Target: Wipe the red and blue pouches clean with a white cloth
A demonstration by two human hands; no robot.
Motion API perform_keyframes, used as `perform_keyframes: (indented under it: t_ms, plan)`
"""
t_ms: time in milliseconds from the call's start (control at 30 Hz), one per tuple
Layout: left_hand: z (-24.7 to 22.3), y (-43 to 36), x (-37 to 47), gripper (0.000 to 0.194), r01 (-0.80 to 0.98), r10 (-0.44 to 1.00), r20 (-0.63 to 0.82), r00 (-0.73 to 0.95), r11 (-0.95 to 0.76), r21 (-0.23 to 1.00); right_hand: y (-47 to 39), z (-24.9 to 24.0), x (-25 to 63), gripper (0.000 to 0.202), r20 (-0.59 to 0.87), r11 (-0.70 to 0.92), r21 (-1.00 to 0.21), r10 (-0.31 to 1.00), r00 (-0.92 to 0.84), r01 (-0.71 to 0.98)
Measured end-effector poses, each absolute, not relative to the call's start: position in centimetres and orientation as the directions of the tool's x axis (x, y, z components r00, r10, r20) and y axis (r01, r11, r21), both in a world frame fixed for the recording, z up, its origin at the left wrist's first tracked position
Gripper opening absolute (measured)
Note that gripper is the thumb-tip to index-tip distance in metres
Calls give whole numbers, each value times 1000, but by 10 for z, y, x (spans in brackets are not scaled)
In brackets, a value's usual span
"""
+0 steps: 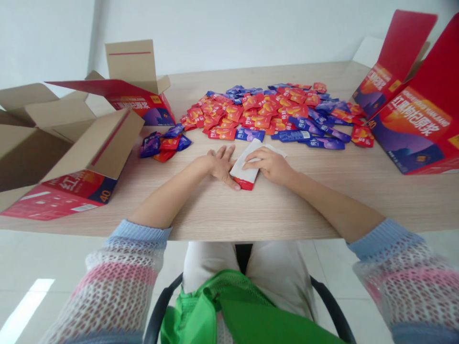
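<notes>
A red sachet (244,183) lies on the wooden table in front of me, mostly covered by a white tissue (243,165). My right hand (269,165) presses on the tissue, its fingers bent round part of it. Beside it, my left hand (223,167) rests with fingers spread, the thumb touching the sachet's lower left corner. Just beyond my hands lies a wide pile of red sachets (256,114) and blue sachets (326,143). A smaller group of red and blue sachets (168,142) sits to the left.
Open cardboard boxes stand at the left, one near (86,184) and one farther back (154,107). Two more red boxes (412,129) stand at the right, flaps up. The table's front edge (251,239) runs close to my lap.
</notes>
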State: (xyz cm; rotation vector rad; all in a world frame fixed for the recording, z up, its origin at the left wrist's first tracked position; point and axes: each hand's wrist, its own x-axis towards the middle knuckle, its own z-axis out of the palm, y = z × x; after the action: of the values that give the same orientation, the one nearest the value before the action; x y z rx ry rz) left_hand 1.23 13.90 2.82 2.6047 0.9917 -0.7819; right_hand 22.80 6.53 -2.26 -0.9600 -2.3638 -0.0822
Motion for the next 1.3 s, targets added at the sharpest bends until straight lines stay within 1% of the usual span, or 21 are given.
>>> perform_keyframes:
  t_ms: [133, 200, 267, 433, 500, 567, 700, 767, 867, 1000, 1200, 1300]
  plan:
    - [30, 140, 13, 127, 680, 534, -578, 617, -732, 50, 78, -28, 234, 45, 545, 689, -113, 646, -535, 716]
    - [32, 140, 13, 128, 682, 525, -586, 618, -728, 68, 81, -28, 238, 45, 559, 646, -119, 671, -486, 754]
    - [33, 139, 13, 130, 685, 524, -577, 627, -723, 88, 81, -28, 243, 45, 581, 632, -177, 686, -438, 754]
    - [29, 136, 9, 128, 682, 539, -514, 667, -719, 132, 68, -23, 253, 42, 691, 654, -431, 683, -238, 622]
    - [26, 134, 6, 125, 675, 545, -472, 693, -721, 157, 61, -20, 250, 40, 699, 660, -453, 681, -221, 600]
    - [23, 132, 3, 122, 667, 553, -428, 715, -724, 177, 56, -17, 243, 39, 693, 704, -379, 646, -319, 601]
    - [20, 132, 1, 121, 669, 560, -416, 717, -721, 180, 51, -16, 226, 36, 590, 814, -125, 520, -617, 567]
    - [21, 133, 2, 122, 672, 558, -429, 711, -719, 178, 51, -17, 223, 34, 543, 820, -46, 500, -675, 570]
    - [22, 134, 2, 121, 672, 553, -437, 710, -717, 184, 54, -16, 227, 35, 516, 792, 24, 513, -686, 610]
    - [24, 134, 1, 121, 668, 543, -443, 714, -717, 199, 61, -13, 240, 35, 509, 721, 84, 562, -652, 687]
    - [26, 137, 2, 126, 672, 535, -472, 701, -718, 183, 75, -17, 252, 32, 473, 609, 35, 688, -550, 792]
    - [27, 138, 3, 126, 670, 529, -494, 690, -724, 161, 77, -18, 254, 36, 453, 579, 38, 716, -531, 814]
